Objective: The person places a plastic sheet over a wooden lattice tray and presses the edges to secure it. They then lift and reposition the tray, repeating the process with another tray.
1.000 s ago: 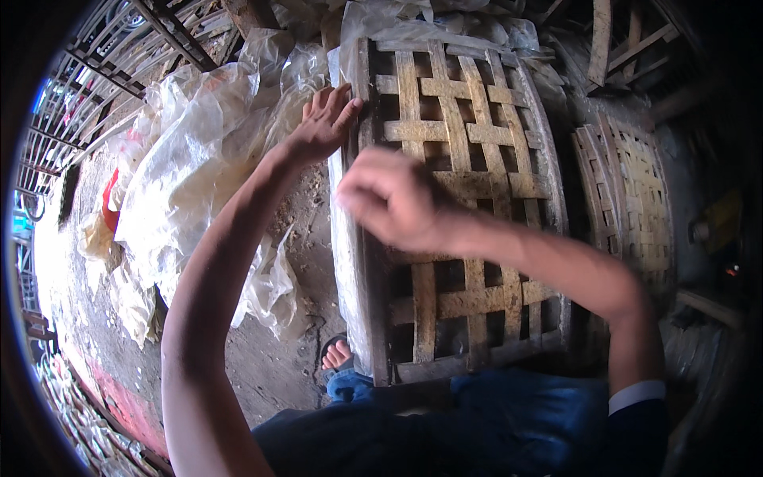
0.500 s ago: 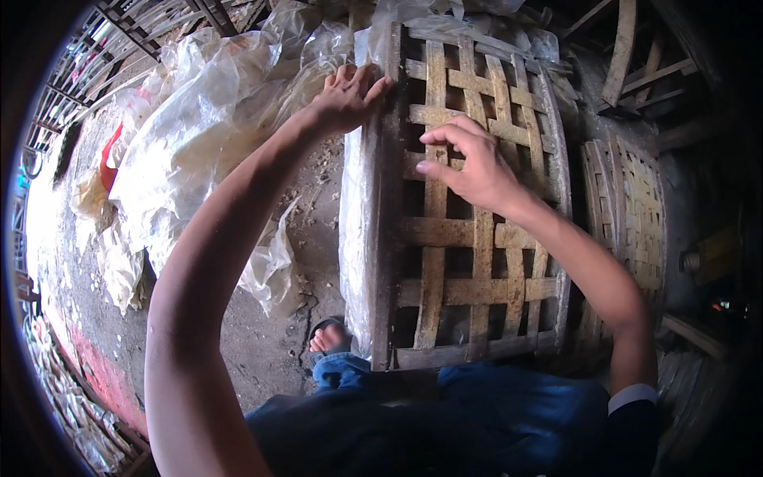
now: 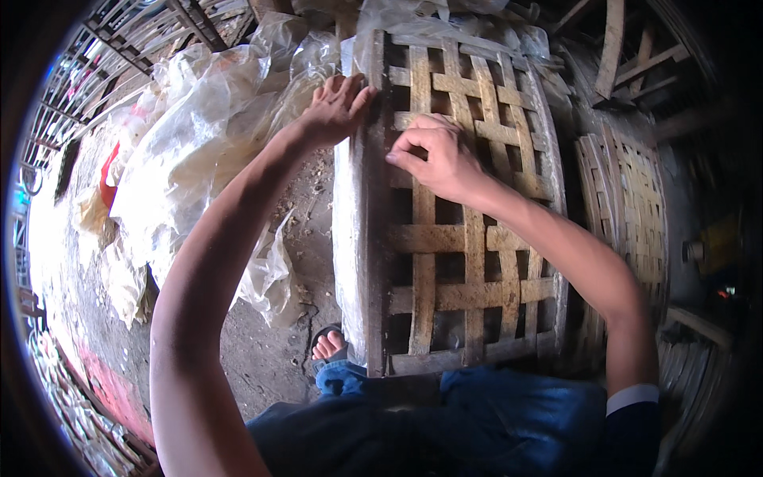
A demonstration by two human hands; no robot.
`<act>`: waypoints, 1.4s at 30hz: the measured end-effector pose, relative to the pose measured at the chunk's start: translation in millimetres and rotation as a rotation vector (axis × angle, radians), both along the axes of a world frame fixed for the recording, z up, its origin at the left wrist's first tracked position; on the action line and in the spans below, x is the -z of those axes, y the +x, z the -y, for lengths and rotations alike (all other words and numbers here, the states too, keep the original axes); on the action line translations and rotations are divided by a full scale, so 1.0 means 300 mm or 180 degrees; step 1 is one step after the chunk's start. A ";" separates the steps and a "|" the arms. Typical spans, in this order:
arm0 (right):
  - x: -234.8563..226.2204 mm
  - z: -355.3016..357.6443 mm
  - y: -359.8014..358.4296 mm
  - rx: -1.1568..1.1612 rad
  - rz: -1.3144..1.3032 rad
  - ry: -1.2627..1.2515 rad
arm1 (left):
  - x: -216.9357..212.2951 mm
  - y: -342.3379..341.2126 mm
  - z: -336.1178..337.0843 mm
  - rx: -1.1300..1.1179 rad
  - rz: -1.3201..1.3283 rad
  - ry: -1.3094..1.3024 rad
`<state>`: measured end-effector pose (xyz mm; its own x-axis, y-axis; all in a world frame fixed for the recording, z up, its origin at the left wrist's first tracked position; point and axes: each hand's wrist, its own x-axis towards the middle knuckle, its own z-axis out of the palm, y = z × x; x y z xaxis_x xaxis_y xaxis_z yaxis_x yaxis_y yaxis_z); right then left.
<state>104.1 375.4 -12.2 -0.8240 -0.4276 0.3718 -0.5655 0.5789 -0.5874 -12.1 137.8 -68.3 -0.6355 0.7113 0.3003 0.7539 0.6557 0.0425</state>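
Nearest us: our blue-trousered lap (image 3: 477, 421) along the lower edge, and 1 sandalled foot (image 3: 329, 348) on the dirt floor (image 3: 262, 358) just left of it.

Resting against our knees and reaching away from us is the woven bamboo panel (image 3: 457, 238), its broad flat strips crossed in an open lattice inside a worn dark rim. The weave looks complete from the near edge to the far edge; we see no loose strip ends and no unfilled rows, so we judge the lattice itself done and the remaining work to be tightening or adjusting at the upper part, where both hands are.

Right hand (image 3: 441, 159): on the lattice in its upper half, fingers curled and pressed together, tips down on a strip crossing. Whether they pinch a strip or only press it, we cannot tell.

Left hand (image 3: 338, 107): farther up, on the panel's left rim near the far corner, fingers extended and laid flat along the edge, steadying, not clenched.

Left of the panel: heap of crumpled clear plastic sheeting (image 3: 199, 159) on the floor, something red (image 3: 107, 179) showing under it.

Right, beyond our arm: 1 more woven panel (image 3: 628, 207), standing on edge. Farthest: wooden beams (image 3: 612, 48) in shadow.
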 end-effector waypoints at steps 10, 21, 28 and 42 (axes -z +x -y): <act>-0.051 0.156 0.144 -0.0629 -0.0024 -0.0536 | 0.007 -0.013 0.019 0.0178 -0.0126 0.0056; -0.075 0.034 0.250 -0.0454 -0.0639 0.0080 | -0.103 0.054 -0.033 -0.0299 0.0296 -0.0633; -0.093 -0.011 0.356 -0.0405 -0.0229 0.0670 | -0.026 0.001 -0.002 -0.0151 0.0244 -0.0192; -0.074 0.018 0.349 -0.0615 -0.0115 0.0284 | 0.046 -0.044 0.057 0.0352 0.0104 0.0283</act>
<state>208.7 370.1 9.9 -0.7102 -0.6089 0.3534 -0.6909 0.5064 -0.5160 -25.4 120.7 -82.0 -0.5652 0.7490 0.3457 0.8186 0.5612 0.1226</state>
